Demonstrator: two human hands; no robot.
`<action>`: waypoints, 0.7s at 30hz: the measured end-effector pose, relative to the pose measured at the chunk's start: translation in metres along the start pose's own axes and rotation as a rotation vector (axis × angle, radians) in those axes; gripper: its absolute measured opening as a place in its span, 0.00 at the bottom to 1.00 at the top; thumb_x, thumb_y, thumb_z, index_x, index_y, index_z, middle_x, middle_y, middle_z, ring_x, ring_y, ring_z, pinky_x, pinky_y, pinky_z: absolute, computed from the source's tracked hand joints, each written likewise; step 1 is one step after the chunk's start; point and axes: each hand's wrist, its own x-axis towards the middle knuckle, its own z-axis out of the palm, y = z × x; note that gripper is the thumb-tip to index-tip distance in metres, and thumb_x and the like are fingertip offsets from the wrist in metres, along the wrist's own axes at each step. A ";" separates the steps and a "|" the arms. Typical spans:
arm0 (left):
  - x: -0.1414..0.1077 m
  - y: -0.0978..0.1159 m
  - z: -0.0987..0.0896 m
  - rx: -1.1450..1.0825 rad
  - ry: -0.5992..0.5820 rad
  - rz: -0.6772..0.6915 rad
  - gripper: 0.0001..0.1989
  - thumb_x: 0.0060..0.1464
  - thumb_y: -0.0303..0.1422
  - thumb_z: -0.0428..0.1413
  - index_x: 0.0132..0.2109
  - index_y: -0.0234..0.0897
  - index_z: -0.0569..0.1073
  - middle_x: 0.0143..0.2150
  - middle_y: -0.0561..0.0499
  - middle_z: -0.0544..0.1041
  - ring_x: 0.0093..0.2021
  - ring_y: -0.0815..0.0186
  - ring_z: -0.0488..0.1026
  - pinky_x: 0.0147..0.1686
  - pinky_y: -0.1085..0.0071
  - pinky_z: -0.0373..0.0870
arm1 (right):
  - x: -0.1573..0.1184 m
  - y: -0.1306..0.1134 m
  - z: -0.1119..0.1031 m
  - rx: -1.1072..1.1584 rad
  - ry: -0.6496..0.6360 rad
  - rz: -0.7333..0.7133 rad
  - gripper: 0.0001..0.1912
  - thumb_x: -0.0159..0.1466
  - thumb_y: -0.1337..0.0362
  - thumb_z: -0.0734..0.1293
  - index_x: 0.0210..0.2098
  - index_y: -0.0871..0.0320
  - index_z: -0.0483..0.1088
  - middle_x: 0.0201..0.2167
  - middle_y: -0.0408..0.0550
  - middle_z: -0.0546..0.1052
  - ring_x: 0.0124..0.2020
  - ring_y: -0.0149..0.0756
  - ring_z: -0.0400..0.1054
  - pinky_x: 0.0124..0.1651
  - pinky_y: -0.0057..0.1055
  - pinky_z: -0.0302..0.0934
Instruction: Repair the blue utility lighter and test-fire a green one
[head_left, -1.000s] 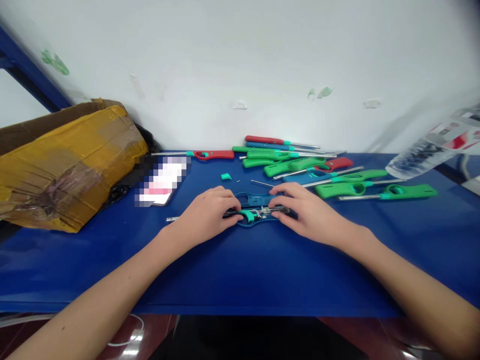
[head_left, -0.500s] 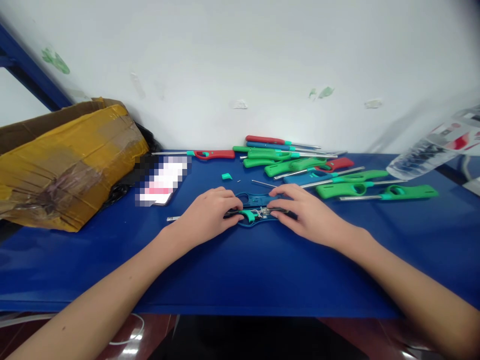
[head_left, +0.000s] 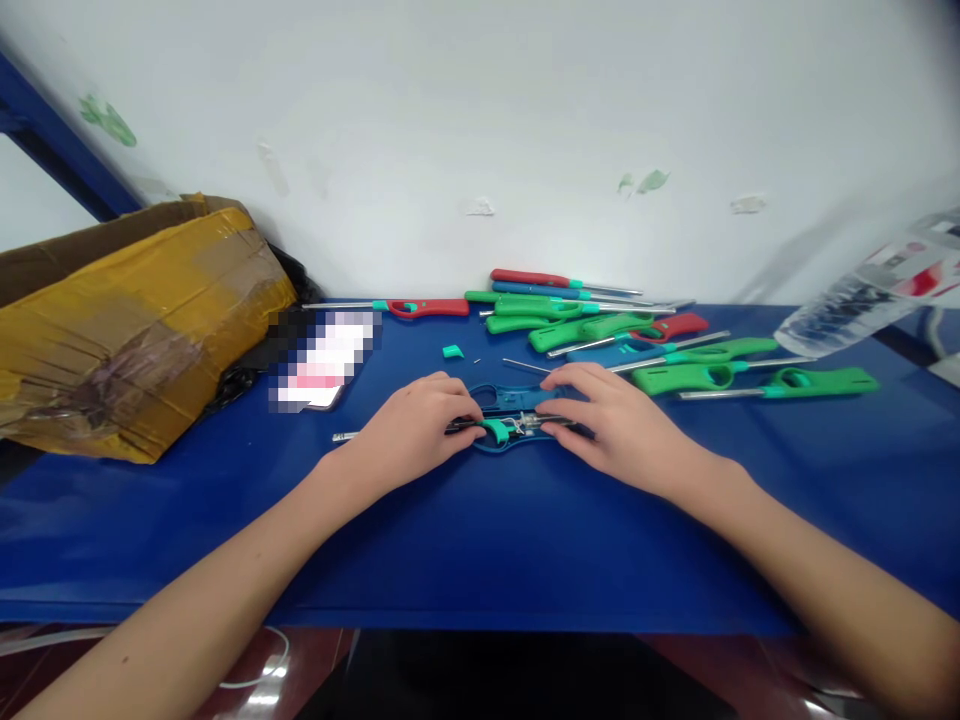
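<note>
An opened blue long-nose lighter point(head_left: 498, 446) lies at the middle of the table, its turquoise trigger point(head_left: 496, 431) and inner parts exposed. My left hand point(head_left: 424, 425) pinches its left part, and the metal tube point(head_left: 343, 437) sticks out beyond that hand. My right hand point(head_left: 600, 415) is closed on the right part of the lighter's insides. The other blue shell half point(head_left: 510, 398) lies just behind, partly under my right fingers. A small turquoise piece point(head_left: 452, 352) and a thin metal rod point(head_left: 525, 366) rest farther back.
Several green, red and blue lighters point(head_left: 682, 378) lie along the back right. A red lighter point(head_left: 431, 308) is by the wall. At left are a phone point(head_left: 330, 360) and a taped cardboard box point(head_left: 135, 340); a plastic bottle point(head_left: 847, 300) leans at right.
Almost nothing differs. Both hands keep their hold on the opened lighter, and the view has shifted very slightly.
</note>
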 end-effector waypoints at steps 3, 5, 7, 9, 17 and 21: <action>0.000 0.000 0.001 0.014 0.006 0.009 0.05 0.58 0.31 0.60 0.41 0.37 0.79 0.38 0.49 0.76 0.40 0.62 0.72 0.38 0.68 0.68 | -0.001 0.001 0.001 0.022 0.006 0.000 0.11 0.68 0.65 0.63 0.45 0.58 0.76 0.47 0.56 0.73 0.51 0.46 0.68 0.52 0.44 0.66; 0.000 0.000 0.001 0.022 0.010 0.024 0.05 0.59 0.31 0.59 0.41 0.37 0.79 0.37 0.49 0.76 0.39 0.62 0.72 0.38 0.69 0.68 | -0.001 0.002 0.001 0.043 0.006 -0.007 0.10 0.68 0.65 0.63 0.43 0.57 0.76 0.47 0.55 0.73 0.51 0.45 0.68 0.52 0.43 0.66; 0.000 0.000 0.001 0.033 0.014 0.035 0.05 0.59 0.30 0.59 0.41 0.36 0.78 0.36 0.49 0.76 0.39 0.62 0.71 0.38 0.69 0.67 | -0.001 0.002 0.002 0.057 0.005 -0.011 0.10 0.68 0.65 0.63 0.42 0.56 0.77 0.47 0.55 0.73 0.51 0.45 0.67 0.53 0.42 0.65; 0.000 0.001 0.001 0.044 0.017 0.040 0.04 0.59 0.29 0.58 0.40 0.36 0.78 0.35 0.49 0.76 0.39 0.63 0.71 0.38 0.69 0.67 | -0.001 0.003 0.003 0.064 0.011 -0.012 0.10 0.68 0.66 0.63 0.42 0.56 0.77 0.47 0.55 0.73 0.51 0.44 0.67 0.53 0.42 0.65; 0.000 0.002 0.003 0.043 0.036 0.011 0.02 0.58 0.29 0.59 0.37 0.36 0.77 0.33 0.51 0.76 0.38 0.63 0.70 0.38 0.68 0.67 | -0.001 0.001 0.007 0.101 0.034 0.000 0.08 0.66 0.67 0.64 0.41 0.58 0.76 0.45 0.55 0.74 0.49 0.44 0.69 0.51 0.41 0.67; 0.000 0.001 0.003 0.037 0.039 -0.004 0.03 0.58 0.29 0.59 0.36 0.36 0.77 0.32 0.51 0.76 0.38 0.63 0.70 0.37 0.68 0.67 | -0.002 0.001 0.006 0.110 0.031 0.005 0.09 0.66 0.67 0.64 0.41 0.58 0.77 0.45 0.55 0.74 0.49 0.44 0.69 0.51 0.41 0.67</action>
